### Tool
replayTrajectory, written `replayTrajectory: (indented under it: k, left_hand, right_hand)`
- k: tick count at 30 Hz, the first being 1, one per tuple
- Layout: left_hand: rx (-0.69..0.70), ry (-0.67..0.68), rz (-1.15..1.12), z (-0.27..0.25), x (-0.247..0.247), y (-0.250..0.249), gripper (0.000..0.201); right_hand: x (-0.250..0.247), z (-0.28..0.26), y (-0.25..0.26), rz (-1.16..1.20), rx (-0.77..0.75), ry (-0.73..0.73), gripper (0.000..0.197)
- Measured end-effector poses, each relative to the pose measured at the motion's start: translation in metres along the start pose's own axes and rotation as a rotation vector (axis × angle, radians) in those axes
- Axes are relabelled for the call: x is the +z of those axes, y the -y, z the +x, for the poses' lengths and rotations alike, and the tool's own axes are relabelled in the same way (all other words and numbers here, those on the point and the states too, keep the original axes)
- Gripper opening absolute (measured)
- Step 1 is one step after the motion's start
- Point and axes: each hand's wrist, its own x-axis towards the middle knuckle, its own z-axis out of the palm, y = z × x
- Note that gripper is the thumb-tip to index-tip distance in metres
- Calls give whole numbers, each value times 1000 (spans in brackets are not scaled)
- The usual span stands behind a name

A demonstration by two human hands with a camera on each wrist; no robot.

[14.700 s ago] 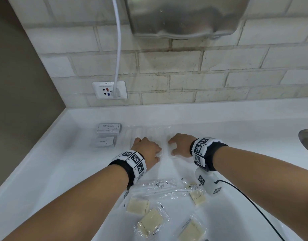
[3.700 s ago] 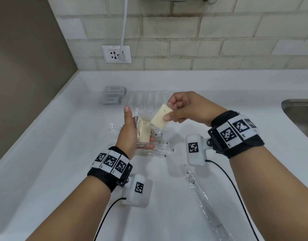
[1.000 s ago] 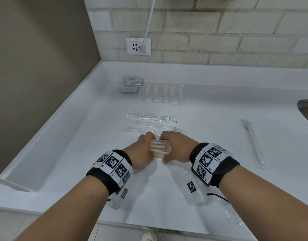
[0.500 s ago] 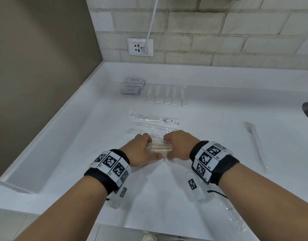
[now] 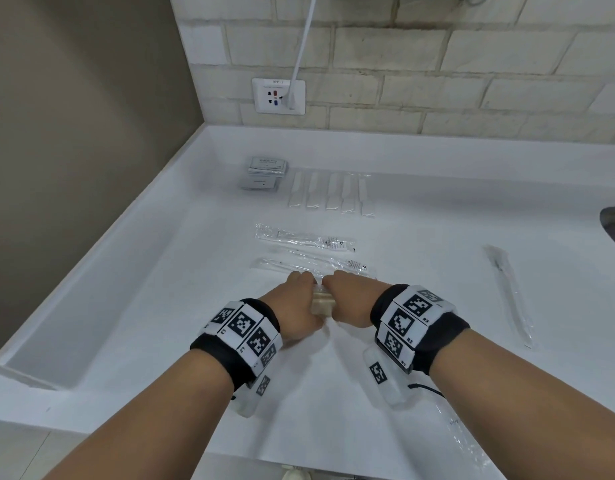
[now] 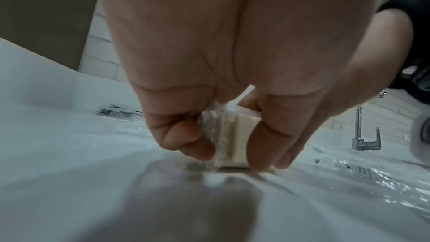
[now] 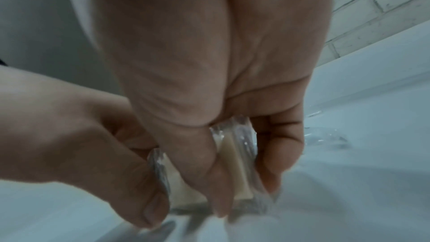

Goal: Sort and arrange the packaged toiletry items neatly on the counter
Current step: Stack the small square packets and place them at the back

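a: where are we with the sorting?
b: flat packets (image 5: 266,173) and white sachets (image 5: 330,194) are lined up at the back. our left hand (image 5: 294,311) and right hand (image 5: 351,301) both clamp the wrapped soap stack (image 5: 322,303) on the counter (image 5: 143,306).
a: what's left?
b: we reckon the sleeve (image 5: 508,296) lying off right.

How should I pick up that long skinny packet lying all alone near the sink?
Probably pinch the long clear packet around its middle, coming straight down from above. It lies flat on the counter, thin and floppy, so held by one end it would likely droop. Nothing lies beside it, so fingers can close across its narrow width.
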Motion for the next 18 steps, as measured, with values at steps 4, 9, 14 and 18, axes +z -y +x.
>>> replayTrajectory:
  k: [4,9,14,18]
  left_hand:
    - [7,21,-23,-2,-1,0,44]
    - [4,63,-52,-2,-4,1,45]
    - [-14,82,-24,-2,-4,1,43]
    - [-15,110,-3,-3,-7,4,43]
  right_hand:
    - [2,-1,-2,10,4,33,36]
    - [1,-2,-1,16,12,47,37]
    - [1,-3,-4,86,10,29,39]
    - [0,-5,-12,258,22,-45,40]
